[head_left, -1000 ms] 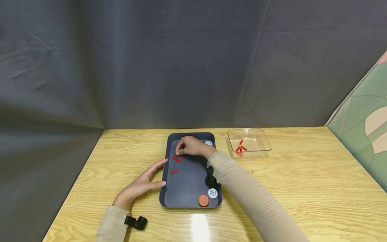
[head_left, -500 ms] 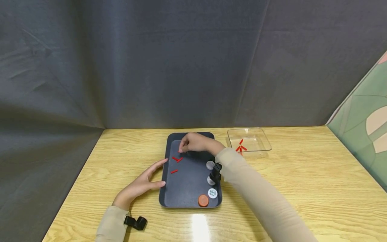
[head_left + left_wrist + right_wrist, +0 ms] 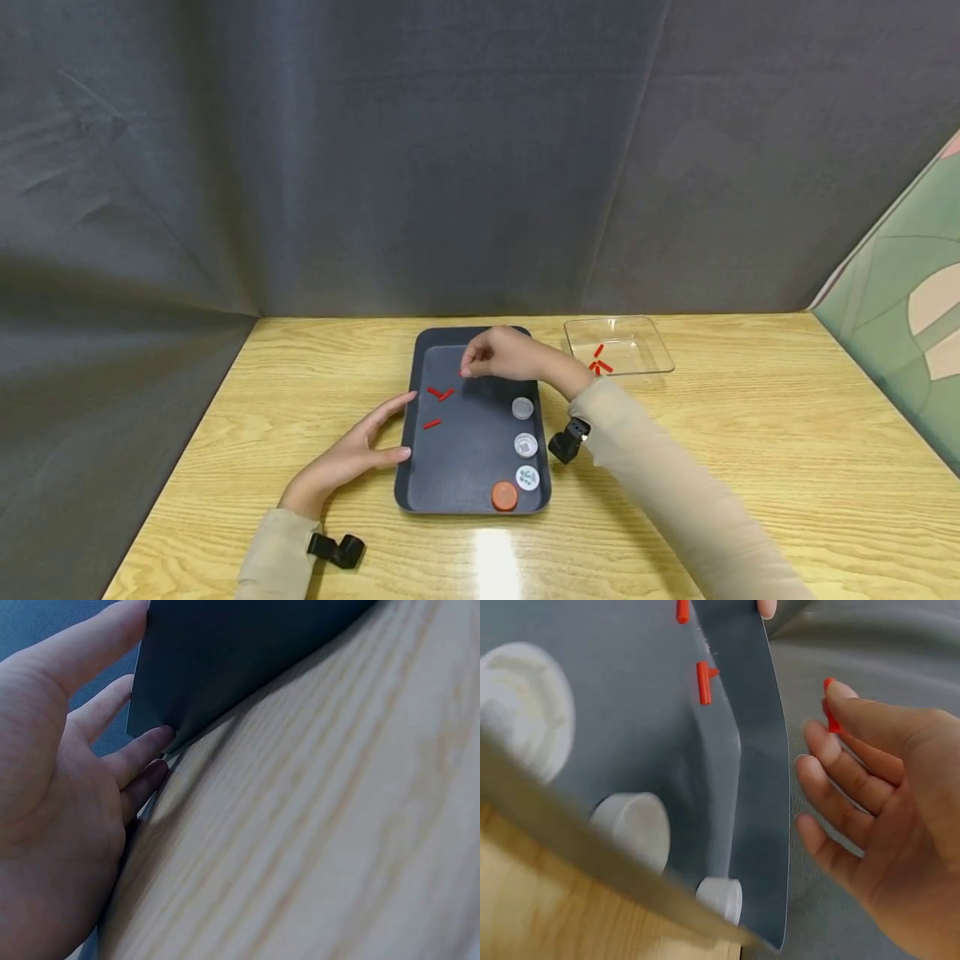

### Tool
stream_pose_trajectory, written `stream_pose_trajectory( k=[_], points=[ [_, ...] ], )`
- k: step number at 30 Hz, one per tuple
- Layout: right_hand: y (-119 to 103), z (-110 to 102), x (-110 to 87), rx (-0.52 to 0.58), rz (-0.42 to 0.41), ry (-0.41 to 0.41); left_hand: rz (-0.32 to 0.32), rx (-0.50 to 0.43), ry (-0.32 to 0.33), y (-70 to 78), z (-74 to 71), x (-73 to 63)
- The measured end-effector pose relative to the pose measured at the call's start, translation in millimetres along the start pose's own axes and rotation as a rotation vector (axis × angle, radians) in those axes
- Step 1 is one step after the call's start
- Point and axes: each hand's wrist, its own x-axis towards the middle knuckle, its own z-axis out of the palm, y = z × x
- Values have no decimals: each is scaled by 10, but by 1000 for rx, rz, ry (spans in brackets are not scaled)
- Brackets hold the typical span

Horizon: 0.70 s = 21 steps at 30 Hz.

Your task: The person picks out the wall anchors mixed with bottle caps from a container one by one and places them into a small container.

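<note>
My right hand [image 3: 510, 354] pinches a small red stick [image 3: 831, 712] between thumb and forefinger, above the far part of the dark grey tray [image 3: 465, 458]. The right wrist view shows the other fingers loosely bent. Three more red sticks [image 3: 432, 425] lie on the tray's left side, two of them touching. My left hand [image 3: 345, 458] is spread at the tray's left edge, fingertips against its outer wall [image 3: 217, 667], as the left wrist view shows. Along the tray's right side are an orange cap [image 3: 504, 497], a white cap with green print [image 3: 527, 477] and two pale caps [image 3: 526, 445].
A clear plastic box [image 3: 637, 354] with several red sticks [image 3: 605, 367] stands right of the tray's far end. Both sit on a light wooden table [image 3: 750, 442]. Behind it hangs a grey curtain [image 3: 450, 167], with a green patterned panel [image 3: 900, 325] at the right.
My right hand has lifted a red stick from the tray's far left and moved right with it, uncovering the pale caps. My left hand has stayed in place.
</note>
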Motion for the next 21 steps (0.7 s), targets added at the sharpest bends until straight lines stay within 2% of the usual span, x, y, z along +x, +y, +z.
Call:
stream_pose_trajectory(
  k=[5, 12, 21],
  points=[
    [49, -14, -144, -5, -38, 79, -15, 1, 7, 29, 4, -11],
    [107, -94, -334, 28, -21, 184, -11, 9, 8, 24, 2, -19],
    [178, -191, -571, 13, 12, 272, -14, 11, 6, 11, 11, -19]
  ],
)
